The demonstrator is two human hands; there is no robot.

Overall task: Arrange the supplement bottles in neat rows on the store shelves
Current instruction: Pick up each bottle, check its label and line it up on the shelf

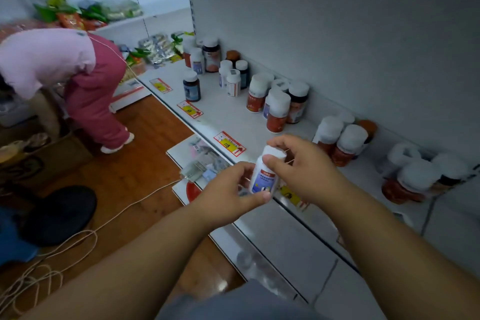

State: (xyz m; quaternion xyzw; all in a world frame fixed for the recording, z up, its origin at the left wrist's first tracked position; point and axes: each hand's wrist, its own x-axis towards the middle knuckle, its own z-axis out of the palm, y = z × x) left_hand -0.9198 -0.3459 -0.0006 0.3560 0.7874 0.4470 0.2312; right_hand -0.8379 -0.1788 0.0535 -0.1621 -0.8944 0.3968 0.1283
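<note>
We hold a small white plastic supplement bottle with a white cap and a blue-and-white label in both hands, in the air just in front of the white metal store shelf. Our left hand grips the bottle's lower body, thumb across the base of the label; our right hand closes over the cap, fingers curled around it. The label's print is too small to read, and our fingers hide part of it.

Beyond our right fingertips, clusters of white-capped bottles with red labels stand loosely on the shelf; those farthest right are blurred. Just past our left fingers, a red-and-yellow price tag on the shelf edge reads "118". Other tags are unreadable.

Far left of our hands, a person in a pink top and magenta trousers bends over, cut off by the picture's edge.
</note>
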